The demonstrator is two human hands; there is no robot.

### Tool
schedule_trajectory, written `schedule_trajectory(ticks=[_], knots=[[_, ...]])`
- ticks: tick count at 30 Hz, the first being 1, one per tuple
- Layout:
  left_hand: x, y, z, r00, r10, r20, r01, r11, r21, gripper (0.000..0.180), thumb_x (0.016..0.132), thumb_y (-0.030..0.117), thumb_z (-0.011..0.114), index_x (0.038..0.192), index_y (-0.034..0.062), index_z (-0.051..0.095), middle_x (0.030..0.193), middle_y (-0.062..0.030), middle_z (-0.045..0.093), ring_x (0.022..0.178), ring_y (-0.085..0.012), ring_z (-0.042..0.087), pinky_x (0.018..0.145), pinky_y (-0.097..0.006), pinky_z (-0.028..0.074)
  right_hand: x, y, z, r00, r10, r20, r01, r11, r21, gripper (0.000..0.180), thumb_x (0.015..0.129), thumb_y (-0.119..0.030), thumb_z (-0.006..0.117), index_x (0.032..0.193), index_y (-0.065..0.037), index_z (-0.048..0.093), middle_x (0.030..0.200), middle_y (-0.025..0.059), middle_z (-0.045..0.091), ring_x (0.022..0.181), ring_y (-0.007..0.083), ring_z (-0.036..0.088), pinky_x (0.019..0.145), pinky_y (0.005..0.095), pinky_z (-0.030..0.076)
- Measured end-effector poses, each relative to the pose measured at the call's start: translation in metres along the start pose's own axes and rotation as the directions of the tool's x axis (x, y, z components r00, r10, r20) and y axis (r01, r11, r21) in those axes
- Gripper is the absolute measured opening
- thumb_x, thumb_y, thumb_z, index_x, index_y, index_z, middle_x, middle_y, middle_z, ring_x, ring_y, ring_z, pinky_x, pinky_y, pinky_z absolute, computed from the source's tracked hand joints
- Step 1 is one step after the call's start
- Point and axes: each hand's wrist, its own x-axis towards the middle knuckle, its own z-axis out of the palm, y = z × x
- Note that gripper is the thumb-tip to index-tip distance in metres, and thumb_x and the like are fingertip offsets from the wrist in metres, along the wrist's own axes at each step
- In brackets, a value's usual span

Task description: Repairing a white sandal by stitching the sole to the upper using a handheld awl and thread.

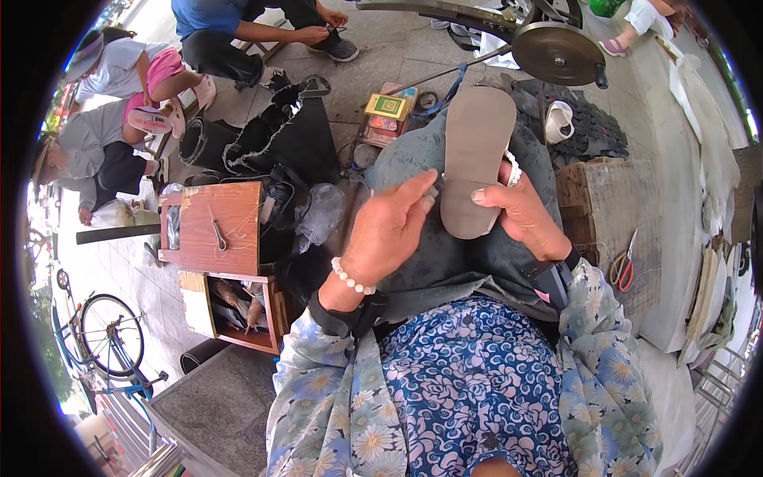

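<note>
Above grey paving (409,52), we see the sandal (477,143) pointing lengthwise away, right hand (528,213) clamped on it, left hand (383,232) just leftward, grip unclear.

The sole (474,155) is plain grey-brown, its strap (514,169) white; the blouse (477,381) blue with pale pink flowers.

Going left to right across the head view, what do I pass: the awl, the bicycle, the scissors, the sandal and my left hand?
Blue bicycle, awl, left hand, sandal, scissors.
</note>
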Motion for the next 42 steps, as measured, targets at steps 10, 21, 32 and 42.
schedule_trajectory(ticks=[10, 21, 32, 42], knots=[[-0.001, 0.02, 0.018, 0.976, -0.174, 0.134, 0.134, 0.954, 0.269, 0.03, 0.083, 0.009, 0.06, 0.113, 0.005, 0.059, 0.088, -0.0194, 0.064, 0.076, -0.0351, 0.063, 0.064, -0.039, 0.05, -0.012, 0.0, 0.002, 0.992, -0.067, -0.107, 0.039, 0.968, -0.248, 0.046, 0.072, -0.001, 0.064, 0.116, 0.001, 0.052, 0.106, 0.0066, 0.06, 0.095, 0.0132, 0.057, 0.085, 0.0291, 0.046], [0.011, 0.008, 0.006, 0.979, -0.199, 0.05, 0.18, 0.949, 0.26, 0.026, 0.084, 0.009, 0.056, 0.109, 0.0039, 0.061, 0.086, -0.02, 0.065, 0.077, -0.0379, 0.063, 0.066, -0.04, 0.05, -0.003, -0.001, -0.004, 0.998, 0.016, -0.066, -0.024, 0.991, -0.13, 0.042, 0.075, -0.002, 0.061, 0.116, 0.001, 0.052, 0.104, 0.0043, 0.059, 0.094, 0.0119, 0.056, 0.082, 0.0285, 0.045], [0.022, 0.008, 0.004, 0.963, -0.236, 0.128, 0.198, 0.946, 0.256, 0.021, 0.083, 0.009, 0.056, 0.101, 0.0026, 0.066, 0.089, -0.0202, 0.065, 0.081, -0.0357, 0.064, 0.068, -0.035, 0.051, -0.001, 0.006, -0.008, 0.999, 0.007, -0.039, -0.009, 0.998, -0.058, 0.044, 0.076, -0.002, 0.06, 0.119, 0.001, 0.051, 0.105, 0.0042, 0.059, 0.092, 0.0112, 0.056, 0.082, 0.028, 0.046], [0.024, 0.009, 0.008, 0.968, -0.228, 0.108, 0.193, 0.944, 0.268, 0.02, 0.084, 0.012, 0.058, 0.1, 0.0021, 0.066, 0.09, -0.0202, 0.065, 0.083, -0.0354, 0.064, 0.069, -0.035, 0.051, -0.001, 0.006, -0.007, 0.999, -0.024, -0.024, 0.023, 0.999, -0.04, 0.044, 0.076, -0.002, 0.061, 0.118, 0.001, 0.051, 0.105, 0.0049, 0.059, 0.092, 0.0113, 0.056, 0.081, 0.0283, 0.046]])
